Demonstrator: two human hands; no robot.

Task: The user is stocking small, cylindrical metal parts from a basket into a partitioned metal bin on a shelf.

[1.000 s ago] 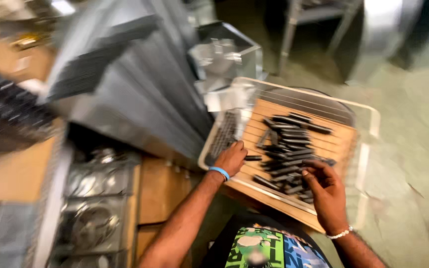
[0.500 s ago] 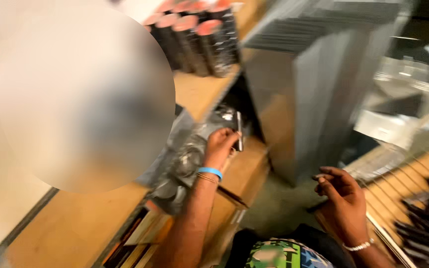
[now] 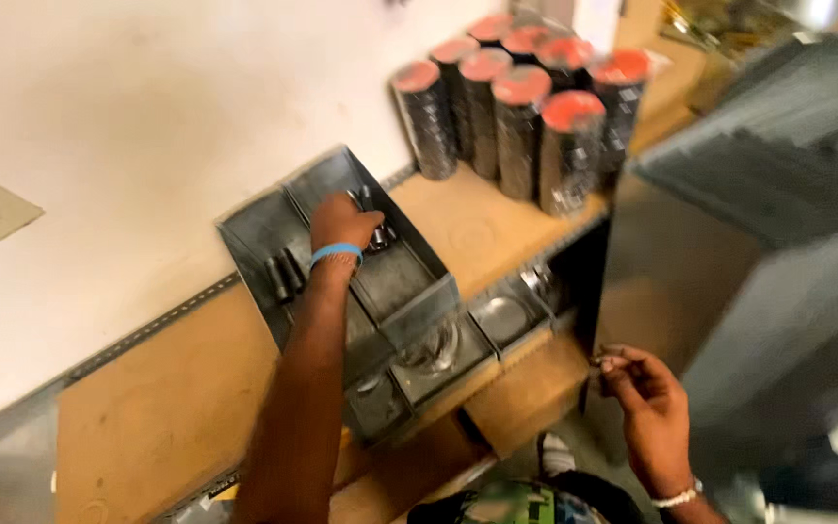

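The left hand [image 3: 341,225] reached into the grey metal tray [image 3: 409,281] on the shelf [image 3: 467,228], its grip hidden, while the right hand [image 3: 647,408] pinched a small dark piece [image 3: 601,365] that might slip.

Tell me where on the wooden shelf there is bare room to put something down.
Bare wood lies left of the grey metal tray, under the left arm, and between that tray and the stacked cylinders with red tops. The tray is crowded: the left hand reaches in among small metal parts.
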